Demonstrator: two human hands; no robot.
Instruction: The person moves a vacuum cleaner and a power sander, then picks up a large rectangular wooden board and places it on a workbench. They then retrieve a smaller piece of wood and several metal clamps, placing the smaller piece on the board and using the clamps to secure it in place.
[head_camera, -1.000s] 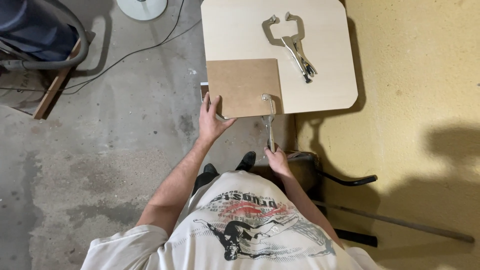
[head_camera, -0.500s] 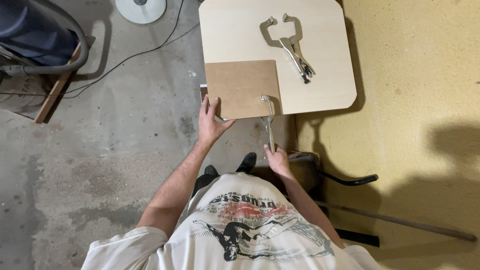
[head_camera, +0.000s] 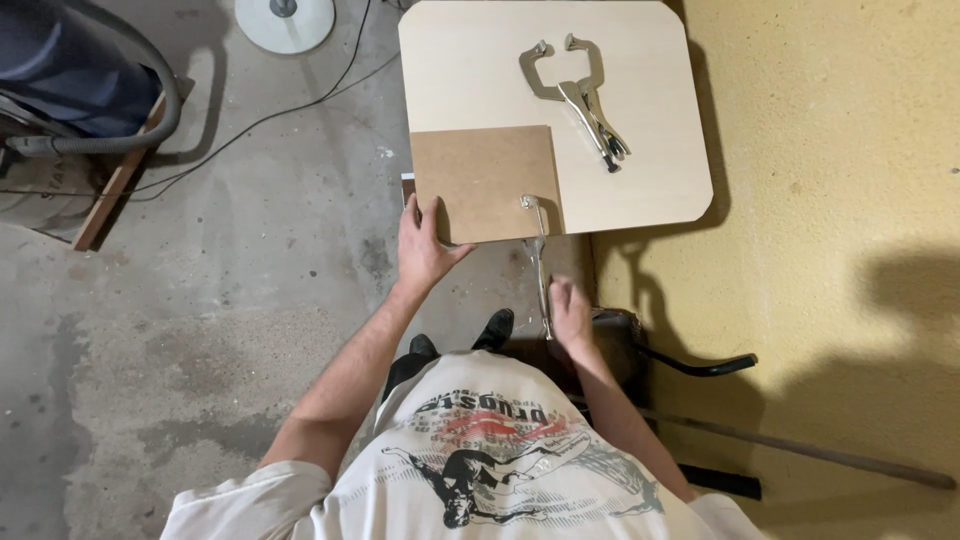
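Flat square brown fibreboard panel (head_camera: 487, 180) laid on the near left corner of the pale rounded-corner wooden tabletop (head_camera: 640, 170), near and left edges flush with the tabletop's own, evidently squared up for fixing in place. Left hand (head_camera: 425, 245) spread flat on the panel's near left corner, fingers on top and thumb along the near edge, pressing down rather than gripping; judged a steadying hold to stop the panel shifting. Silver metal locking clamp (head_camera: 537, 255) set over the panel's near right edge, curved jaw tip resting on the panel face, handles running down and toward the body off the near side of the tabletop. Right hand (head_camera: 571, 312) at the lower end of those handles, blurred; curled about them, though whether squeezing tight or only lightly closed cannot be told. Second silver C-jaw locking clamp (head_camera: 580, 95) lying loose on the far part of the tabletop, jaws apart, well clear of the panel, within reach. Grey concrete floor (head_camera: 200, 330) below and left; yellow wall (head_camera: 850, 200) close on the right.
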